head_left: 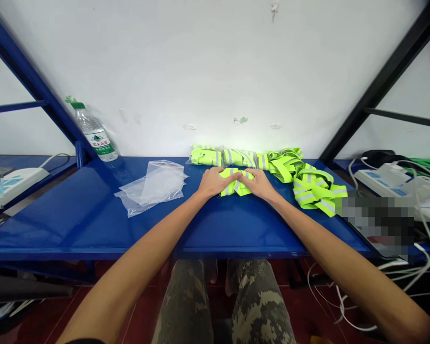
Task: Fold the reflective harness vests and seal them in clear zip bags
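Our left hand (213, 183) and right hand (261, 184) press flat on a folded yellow vest (236, 182) on the blue table (75, 224), with bagged vests (224, 157) far off, loose vests (313, 191) right, and a clear bag (152, 188) left.

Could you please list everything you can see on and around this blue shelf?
Blue shelf: 1, blue, in front of the white wall.
Water bottle: 1, clear with green cap and label, leaning at the wall, back left.
Plastic bag: 1, clear, on the shelf, left of centre.
Bagged vests: two or three, fluorescent yellow, in a row along the wall.
Loose vest bundles: 2, fluorescent yellow with silver bands, right.
Folded vest: 1, fluorescent yellow, under the hands.
Power strips: 2, white, at either side.
Left grip: 1, on the vest.
Right grip: 1, on the vest.
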A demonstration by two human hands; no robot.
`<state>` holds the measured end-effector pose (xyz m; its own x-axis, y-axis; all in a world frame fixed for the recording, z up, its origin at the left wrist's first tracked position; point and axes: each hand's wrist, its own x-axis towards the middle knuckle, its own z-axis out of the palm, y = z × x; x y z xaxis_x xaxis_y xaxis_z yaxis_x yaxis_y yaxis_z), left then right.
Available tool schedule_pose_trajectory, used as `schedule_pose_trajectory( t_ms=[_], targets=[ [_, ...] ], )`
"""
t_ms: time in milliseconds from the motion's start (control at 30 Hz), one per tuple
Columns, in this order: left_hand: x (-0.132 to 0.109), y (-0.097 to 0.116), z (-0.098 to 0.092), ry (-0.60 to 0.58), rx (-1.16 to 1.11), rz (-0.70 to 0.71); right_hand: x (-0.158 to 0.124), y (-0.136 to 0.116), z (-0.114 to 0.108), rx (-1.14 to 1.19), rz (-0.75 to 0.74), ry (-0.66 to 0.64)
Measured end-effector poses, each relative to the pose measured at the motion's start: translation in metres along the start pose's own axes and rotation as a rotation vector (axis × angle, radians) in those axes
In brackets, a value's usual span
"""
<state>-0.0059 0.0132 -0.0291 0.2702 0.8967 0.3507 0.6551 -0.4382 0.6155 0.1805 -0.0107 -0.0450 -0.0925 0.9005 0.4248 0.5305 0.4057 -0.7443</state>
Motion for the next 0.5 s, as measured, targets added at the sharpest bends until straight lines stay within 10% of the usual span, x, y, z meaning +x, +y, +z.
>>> schedule_pose_trajectory(
  t_ms=[233, 500],
  targets=[
    [-0.001, -0.005, 0.001, 0.059, -0.191, -0.043, 0.009, -0.003, 0.011, 0.022, 0.069, 0.157],
    [-0.008, -0.012, -0.01, -0.173, -0.295, 0.255, 0.009, -0.003, 0.003, 0.198, 0.209, 0.099]
  ],
)
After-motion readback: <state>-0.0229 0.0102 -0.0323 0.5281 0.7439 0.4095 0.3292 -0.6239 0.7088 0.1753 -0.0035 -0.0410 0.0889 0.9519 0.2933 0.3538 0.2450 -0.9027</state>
